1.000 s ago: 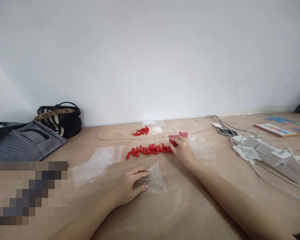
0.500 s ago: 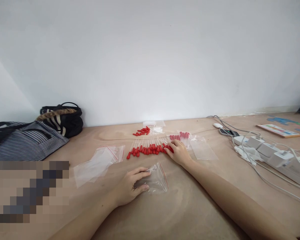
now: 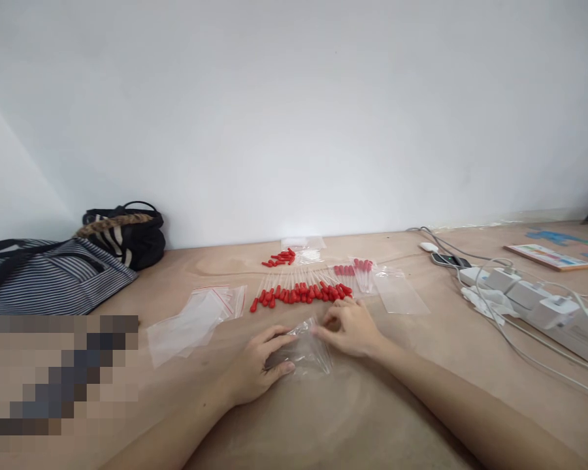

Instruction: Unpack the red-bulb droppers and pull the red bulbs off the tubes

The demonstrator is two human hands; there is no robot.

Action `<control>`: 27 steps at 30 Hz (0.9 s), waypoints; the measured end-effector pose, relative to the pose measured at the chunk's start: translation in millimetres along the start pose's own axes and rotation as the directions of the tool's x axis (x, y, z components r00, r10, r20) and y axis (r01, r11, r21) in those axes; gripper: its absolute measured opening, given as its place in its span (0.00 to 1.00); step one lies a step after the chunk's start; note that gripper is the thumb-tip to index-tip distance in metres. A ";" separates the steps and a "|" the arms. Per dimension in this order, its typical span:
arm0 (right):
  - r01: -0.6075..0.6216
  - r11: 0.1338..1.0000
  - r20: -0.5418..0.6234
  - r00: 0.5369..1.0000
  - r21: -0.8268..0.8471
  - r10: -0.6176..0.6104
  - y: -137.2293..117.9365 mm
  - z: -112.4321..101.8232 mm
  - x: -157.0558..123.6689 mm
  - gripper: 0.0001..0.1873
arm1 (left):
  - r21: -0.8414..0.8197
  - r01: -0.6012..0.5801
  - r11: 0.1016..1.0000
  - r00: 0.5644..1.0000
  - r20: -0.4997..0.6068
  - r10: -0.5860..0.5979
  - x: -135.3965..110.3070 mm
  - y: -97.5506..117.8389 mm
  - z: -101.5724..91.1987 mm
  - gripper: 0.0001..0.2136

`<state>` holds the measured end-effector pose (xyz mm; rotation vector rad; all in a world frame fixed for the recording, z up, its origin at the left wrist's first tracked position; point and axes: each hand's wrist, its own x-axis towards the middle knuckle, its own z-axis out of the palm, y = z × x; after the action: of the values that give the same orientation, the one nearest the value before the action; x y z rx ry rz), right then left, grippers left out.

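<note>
Clear plastic is the material in hand in the head view: a small zip bag lies flat on the plywood table, directly in front of the person. Its long axis runs along the 9-to-3 line. Its red seal strip forms the edge at 3 o'clock. The bag is gripped at its 9 o'clock end by the left hand, which is half closed, with the thumb at the near edge and the fingers laid over the far edge. The right hand is placed at 1 o'clock of the bag, with bent fingertips touching the far corner by the seal strip. Whether anything is pinched in those fingertips cannot be told. Of the two hands, the left is the more fully engaged with the bag; the right is in contact with its mouth end only. A row of droppers with red bulbs is laid out at 12 o'clock of the bag, near but apart from it. A pile of empty bags is seen at 10 o'clock. Loose red caps are seen beyond the row. A striped bag is set far off at 9 o'clock, and a power strip at 2 o'clock. Compared with half a second earlier, the right hand has been drawn back from the 3 o'clock end of the dropper row to the bag. The left hand and the bag are unchanged in position.
</note>
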<state>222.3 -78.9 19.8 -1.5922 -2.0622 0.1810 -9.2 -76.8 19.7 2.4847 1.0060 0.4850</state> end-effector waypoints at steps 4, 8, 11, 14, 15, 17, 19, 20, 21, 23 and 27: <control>-0.060 0.979 0.197 0.980 0.197 0.020 -13.8 10.2 -11.2 0.13 | -0.004 -0.022 1.000 0.999 -0.044 0.022 0.7 -0.2 1.6 0.17; -0.210 0.841 0.302 0.952 0.499 0.058 -3.4 13.9 -2.6 0.04 | -0.065 -0.036 0.997 0.988 -0.155 0.026 0.7 -1.9 2.2 0.18; -0.151 0.766 0.216 0.976 0.625 0.015 27.7 -10.4 10.9 0.08 | -0.093 0.010 0.996 0.980 -0.198 -0.028 -0.1 -1.6 1.3 0.18; -0.119 0.789 0.191 0.982 0.603 0.003 78.4 -50.5 21.0 0.11 | -0.102 0.042 0.994 0.984 -0.168 -0.058 -0.8 0.4 0.1 0.18; -0.151 0.815 0.222 0.975 0.559 0.028 97.0 -62.9 22.8 0.12 | -0.099 0.045 0.994 0.986 -0.157 -0.061 -0.9 1.3 -0.2 0.18; -0.205 0.899 0.249 0.962 0.387 0.112 132.0 -81.4 24.8 0.11 | -0.084 0.041 0.996 0.988 -0.143 -0.052 -1.1 2.8 -0.6 0.18; -0.260 0.953 0.198 0.953 0.155 0.227 159.0 -89.3 25.8 0.12 | -0.063 0.030 0.998 0.991 -0.128 -0.037 -1.0 3.8 -0.6 0.17; -0.274 0.961 0.152 0.952 0.034 0.266 168.7 -89.5 26.6 0.13 | -0.056 0.023 0.998 0.992 -0.123 -0.030 -0.9 4.0 -0.5 0.17; -0.295 0.954 0.102 0.949 -0.056 0.299 175.8 -87.9 27.7 0.13 | -0.051 0.017 0.999 0.993 -0.118 -0.023 -0.8 4.1 -0.3 0.17; -0.342 0.925 0.004 0.938 -0.166 0.347 183.5 -81.1 31.3 0.15 | -0.046 0.008 0.999 0.994 -0.109 -0.013 -0.4 3.7 0.2 0.16; -0.465 0.850 -0.196 0.883 -0.247 0.426 180.9 -61.9 45.2 0.19 | -0.045 0.008 0.999 0.994 -0.106 -0.012 -0.1 2.2 1.3 0.16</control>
<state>400.1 4.5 12.9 -2.1892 -1.6384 -0.0694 -7.5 -78.6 19.7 2.4349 1.0359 0.6361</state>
